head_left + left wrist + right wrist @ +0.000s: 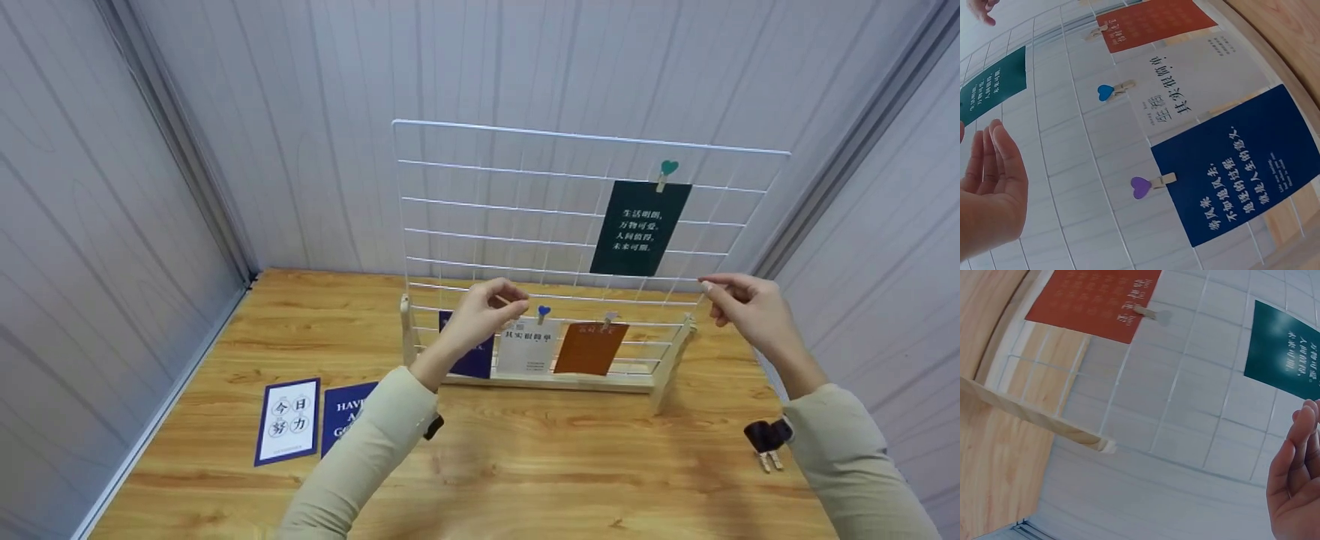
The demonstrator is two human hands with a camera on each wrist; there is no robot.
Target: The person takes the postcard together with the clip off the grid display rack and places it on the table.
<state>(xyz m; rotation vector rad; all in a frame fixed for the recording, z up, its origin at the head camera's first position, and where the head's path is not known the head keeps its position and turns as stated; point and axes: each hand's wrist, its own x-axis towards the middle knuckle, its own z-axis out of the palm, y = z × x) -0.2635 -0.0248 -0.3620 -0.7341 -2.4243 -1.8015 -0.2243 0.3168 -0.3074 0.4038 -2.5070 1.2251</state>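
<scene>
4 cards clipped to the wire grid (480,195), 2 more cards (287,417) waiting on the worktop (525,465). Left hand (484,311) and right hand (742,300) raised at the grid, fingers loosely curled, grasping nothing visible.

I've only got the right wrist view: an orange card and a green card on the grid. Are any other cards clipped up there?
Observer: Yes. A white card and a navy card hang left of the orange card, in the same row.
Operator: Where's the left hand?
Observer: The left hand is raised in front of the grid, above the navy card. The left wrist view shows its palm empty.
Operator: Anything lying on the table?
Observer: Two cards lie flat on the table at front left. One is a bordered card, and the dark card beside it is partly under the left sleeve.
</scene>
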